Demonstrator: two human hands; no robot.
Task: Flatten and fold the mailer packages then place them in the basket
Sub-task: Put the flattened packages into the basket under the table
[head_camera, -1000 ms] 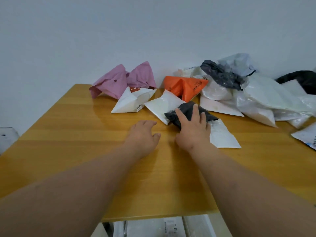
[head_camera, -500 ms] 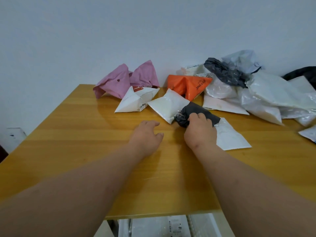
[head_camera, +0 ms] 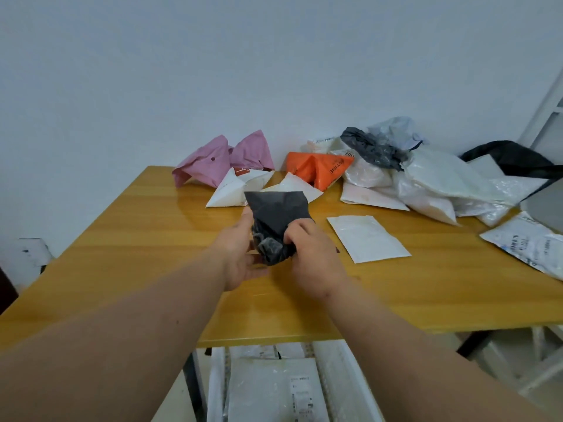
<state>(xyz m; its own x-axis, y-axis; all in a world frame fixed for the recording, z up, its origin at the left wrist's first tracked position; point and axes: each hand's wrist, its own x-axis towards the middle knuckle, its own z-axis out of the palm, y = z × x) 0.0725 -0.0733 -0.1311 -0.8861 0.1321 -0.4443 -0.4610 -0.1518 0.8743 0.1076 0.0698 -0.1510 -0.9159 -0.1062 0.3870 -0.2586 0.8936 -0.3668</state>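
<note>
While both hands are busy with it, the dark grey mailer (head_camera: 275,220) hangs in the air over the middle of the bench (head_camera: 137,254), not lying on the wood. The right hand (head_camera: 310,254) has its fingers curled over the crumpled lower end and pinches it, so that's clearly the main grip. The left hand (head_camera: 240,254) sits against the other side with the palm turned in and the thumb up along the plastic; I'd call it cupping and steadying more than gripping, though the fingers are hidden behind the bag so I can't be sure. The top half of the mailer already stands up fairly smooth, the bottom is still a wad, so my guess is it's held up like this to shake or pull it open before it gets laid down and flattened.

Just right of the hands a flat white mailer (head_camera: 367,237) lies on the bench. Toward the far edge there's a row of puffed-up ones: a pink mailer (head_camera: 213,162), a white one (head_camera: 234,190), an orange mailer (head_camera: 320,169). The far right corner holds a heap of white and dark bags (head_camera: 426,175), probably the waiting pile. Below the near edge sits a white basket (head_camera: 341,379) with flat packages in it, handy for dropping finished ones straight down.
</note>
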